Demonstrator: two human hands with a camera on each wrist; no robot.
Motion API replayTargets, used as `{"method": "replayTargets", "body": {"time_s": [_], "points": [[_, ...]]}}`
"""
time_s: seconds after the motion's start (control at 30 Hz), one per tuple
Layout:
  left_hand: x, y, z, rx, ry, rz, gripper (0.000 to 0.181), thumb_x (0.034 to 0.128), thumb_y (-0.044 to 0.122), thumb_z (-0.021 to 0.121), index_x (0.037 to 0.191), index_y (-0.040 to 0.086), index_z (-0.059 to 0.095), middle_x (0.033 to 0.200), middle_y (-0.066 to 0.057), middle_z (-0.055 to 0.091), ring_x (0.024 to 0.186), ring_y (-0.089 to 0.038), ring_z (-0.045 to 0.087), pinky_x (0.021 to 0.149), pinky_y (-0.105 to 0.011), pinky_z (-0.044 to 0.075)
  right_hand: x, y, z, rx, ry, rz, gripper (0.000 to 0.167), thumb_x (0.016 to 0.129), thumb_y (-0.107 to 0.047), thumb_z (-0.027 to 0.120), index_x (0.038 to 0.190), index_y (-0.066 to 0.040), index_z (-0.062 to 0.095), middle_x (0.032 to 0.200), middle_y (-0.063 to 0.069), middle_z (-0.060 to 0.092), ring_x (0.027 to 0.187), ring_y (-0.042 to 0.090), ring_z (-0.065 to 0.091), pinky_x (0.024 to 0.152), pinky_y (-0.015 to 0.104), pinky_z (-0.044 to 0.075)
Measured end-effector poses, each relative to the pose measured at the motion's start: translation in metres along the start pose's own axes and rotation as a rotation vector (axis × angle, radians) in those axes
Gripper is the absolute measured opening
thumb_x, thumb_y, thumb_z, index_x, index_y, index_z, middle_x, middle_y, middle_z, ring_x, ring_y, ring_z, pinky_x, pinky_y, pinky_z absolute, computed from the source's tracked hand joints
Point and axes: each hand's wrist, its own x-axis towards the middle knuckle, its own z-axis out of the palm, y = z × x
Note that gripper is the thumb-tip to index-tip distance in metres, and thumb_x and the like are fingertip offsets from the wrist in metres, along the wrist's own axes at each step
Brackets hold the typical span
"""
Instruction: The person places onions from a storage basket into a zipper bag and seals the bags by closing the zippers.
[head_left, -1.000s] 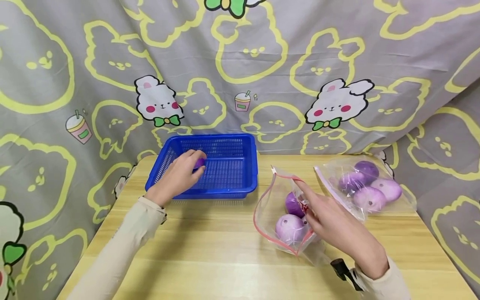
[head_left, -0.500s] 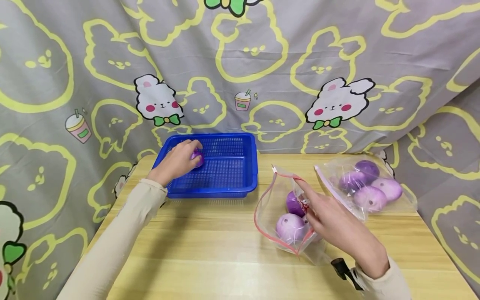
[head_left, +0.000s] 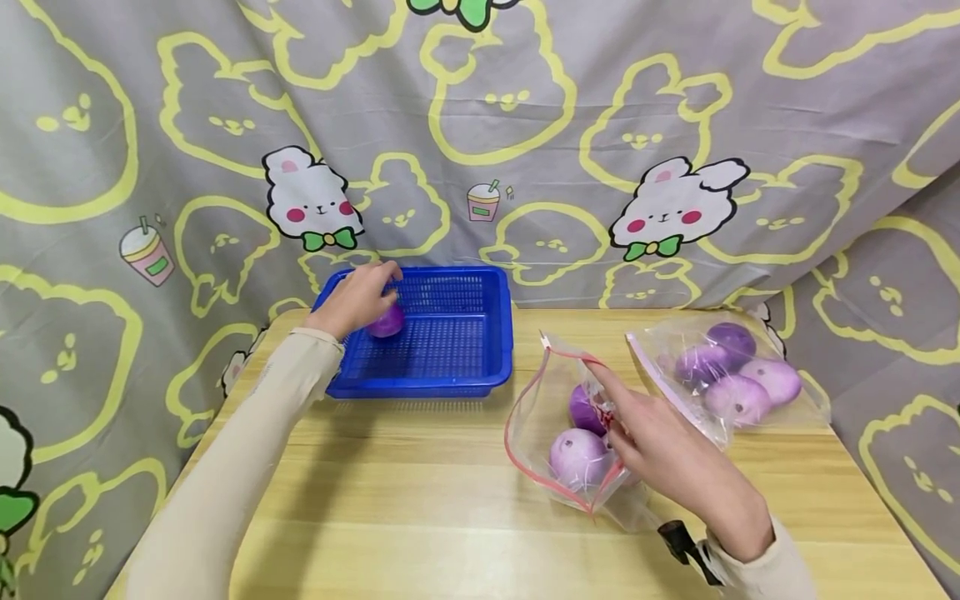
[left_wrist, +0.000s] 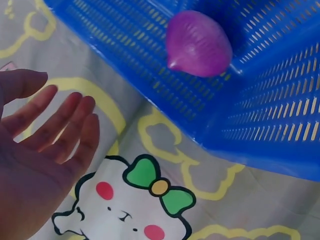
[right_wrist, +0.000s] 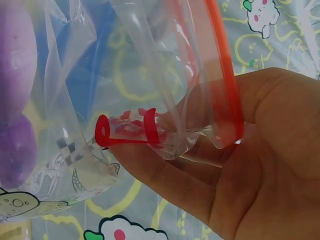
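Note:
A purple onion [head_left: 387, 322] lies in the left part of the blue plastic basket [head_left: 420, 387]. Just above it is my left hand [head_left: 355, 300]. In the left wrist view the fingers of that hand [left_wrist: 47, 145] are loosely bent and hold nothing, apart from the onion [left_wrist: 199, 44]. My right hand [head_left: 675, 446] pinches the side of a clear zip bag [head_left: 531, 429] near its red-edged mouth, which gapes. Several onions [head_left: 577, 458] sit inside this bag. The right wrist view shows the thumb and fingers [right_wrist: 165, 175] gripping the folded plastic by the red print.
A second clear bag [head_left: 667, 379] with a purplish zip holds several onions [head_left: 738, 400] at the back right of the wooden table [head_left: 427, 500]. Behind the table hangs a grey patterned curtain [head_left: 420, 108]. The basket stands near it, at the back left.
My left hand has let go of the onion in the basket and moved up and slightly back, so more of the onion shows. The right hand keeps its grip on the bag.

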Motion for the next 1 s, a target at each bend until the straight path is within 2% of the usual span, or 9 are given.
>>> {"method": "replayTargets", "body": {"time_s": [0.13,0.4,0.47,0.57,0.7,0.8,0.9,1.0], "points": [[0.011,-0.003,0.006,0.028,-0.002,0.019,0.028,0.0919,0.005,0.062,0.119,0.000,0.061,0.118,-0.021,0.063,0.102,-0.034,0.059,0.088,-0.050,0.050,0.000,0.001,0.001,0.000,-0.002,0.008,0.085,0.083,0.008,0.064,0.157,-0.011,0.027,0.067,-0.011,0.043,0.055,0.000,0.035,0.050,0.020,0.039],[0.025,-0.016,0.021,0.067,-0.047,-0.030,0.032,0.0883,0.003,0.057,0.119,-0.002,0.061,0.115,-0.023,0.061,0.104,-0.038,0.059,0.087,-0.054,0.050,0.001,0.001,0.004,-0.014,0.001,-0.002,0.084,0.082,0.007,0.065,0.156,-0.010,0.029,0.067,-0.011,0.040,0.056,0.001,0.034,0.051,0.020,0.038],[0.030,-0.020,0.024,0.087,-0.063,-0.061,0.031,0.0882,0.004,0.058,0.119,-0.002,0.060,0.116,-0.024,0.060,0.105,-0.040,0.059,0.087,-0.056,0.050,0.002,0.001,0.004,-0.013,0.005,-0.003,0.084,0.082,0.007,0.065,0.156,-0.010,0.029,0.067,-0.011,0.040,0.056,0.000,0.034,0.051,0.020,0.038],[0.036,-0.025,0.028,0.126,-0.110,-0.141,0.031,0.0888,0.007,0.059,0.118,-0.002,0.058,0.119,-0.027,0.058,0.107,-0.043,0.058,0.087,-0.058,0.049,0.002,0.002,0.003,-0.016,0.007,0.002,0.084,0.082,0.007,0.065,0.156,-0.010,0.028,0.066,-0.012,0.041,0.056,0.000,0.035,0.051,0.020,0.038],[0.040,-0.030,0.032,0.115,-0.198,-0.229,0.031,0.0891,0.011,0.060,0.117,-0.002,0.057,0.122,-0.028,0.057,0.109,-0.045,0.058,0.087,-0.059,0.048,0.001,0.003,0.001,-0.012,0.003,0.031,0.086,0.083,0.006,0.064,0.157,-0.014,0.027,0.064,-0.012,0.040,0.054,0.000,0.034,0.049,0.020,0.037],[0.038,-0.030,0.033,0.072,-0.277,-0.270,0.031,0.0876,0.013,0.059,0.116,0.000,0.057,0.117,-0.024,0.059,0.103,-0.038,0.057,0.084,-0.052,0.048,0.000,0.004,0.001,-0.018,0.002,0.047,0.086,0.082,0.005,0.064,0.157,-0.015,0.026,0.062,-0.012,0.038,0.053,0.000,0.032,0.047,0.021,0.036],[0.028,-0.026,0.033,0.055,-0.359,-0.326,0.031,0.0850,0.014,0.058,0.114,0.003,0.057,0.107,-0.017,0.060,0.094,-0.031,0.055,0.077,-0.046,0.048,0.001,0.006,0.001,-0.023,-0.007,0.048,0.085,0.083,0.005,0.065,0.157,-0.015,0.027,0.063,-0.012,0.038,0.052,0.000,0.032,0.046,0.021,0.036],[0.015,-0.022,0.032,0.040,-0.386,-0.354,0.036,0.0804,0.010,0.061,0.115,0.003,0.056,0.106,-0.018,0.060,0.093,-0.031,0.054,0.077,-0.045,0.047,0.003,0.007,0.002,-0.026,-0.011,0.043,0.085,0.083,0.004,0.065,0.157,-0.015,0.028,0.063,-0.012,0.039,0.051,0.000,0.033,0.046,0.020,0.036]]}}
